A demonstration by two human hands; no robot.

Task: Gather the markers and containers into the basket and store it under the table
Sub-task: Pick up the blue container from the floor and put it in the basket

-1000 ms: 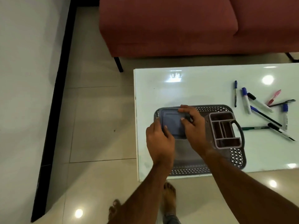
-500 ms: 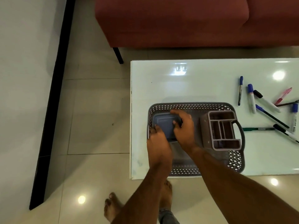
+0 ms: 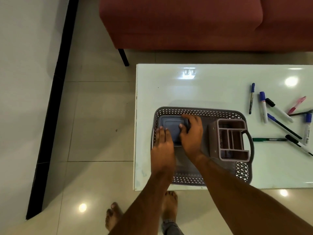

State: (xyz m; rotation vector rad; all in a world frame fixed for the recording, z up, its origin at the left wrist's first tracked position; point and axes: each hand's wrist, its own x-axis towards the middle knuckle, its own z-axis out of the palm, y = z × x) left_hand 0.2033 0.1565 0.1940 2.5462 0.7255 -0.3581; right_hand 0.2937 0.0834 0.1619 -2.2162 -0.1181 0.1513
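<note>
Grey latticed plastic forms the basket [image 3: 199, 111], which sits on the glossy white table [image 3: 211, 89] near its front left corner. Inside, at the far left end, lies a flat grey lidded container [image 3: 171, 124]; compared with a second ago, when both hands held it above the rim, it is now down inside the basket. The left hand [image 3: 163, 146] rests with fingers stretched flat over its near left edge, and the right hand [image 3: 192, 133] curls loosely over its right side, thumb on the lid; whether either actually grips it is hard to tell. A brownish divided caddy [image 3: 230, 139] stands at the basket's right end, unmoved. To the right, outside the basket, markers [image 3: 263, 107] and pens lie scattered on the table, as before. Any print on the marker barrels is too small to read. A red sofa [image 3: 186, 22] stands beyond the table, and bare feet [image 3: 169, 206] show on the tiled floor.
</note>
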